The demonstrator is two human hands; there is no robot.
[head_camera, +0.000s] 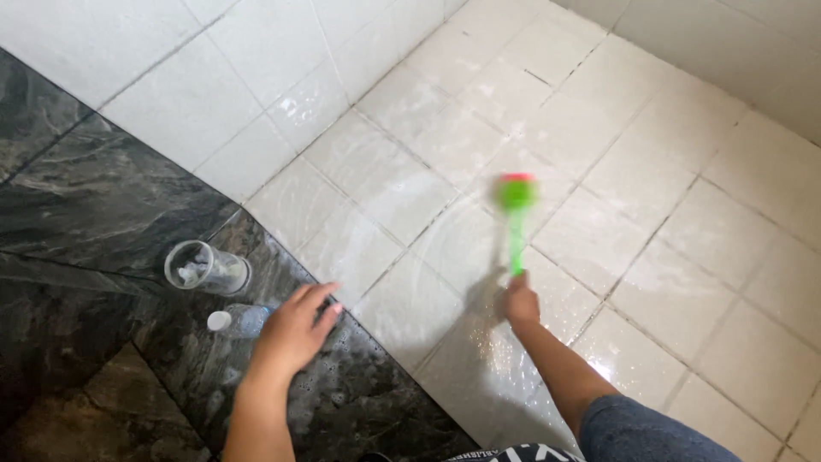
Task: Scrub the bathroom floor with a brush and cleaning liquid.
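My right hand (518, 301) grips the green handle of a scrub brush (516, 205), whose green and red head is blurred against the wet white floor tiles (410, 171). My left hand (295, 329) hovers with fingers together and nothing in it, over the dark stone slab (103, 205). Just left of that hand lies a clear plastic bottle with a white cap (233, 320). A clear plastic cup (205, 268) lies on its side a little farther left.
White tiled walls rise at the top left (171, 94) and top right (770, 51). The dark stone near my left arm is wet and speckled with foam (359, 385). My knee in blue jeans (650, 432) shows at the bottom right.
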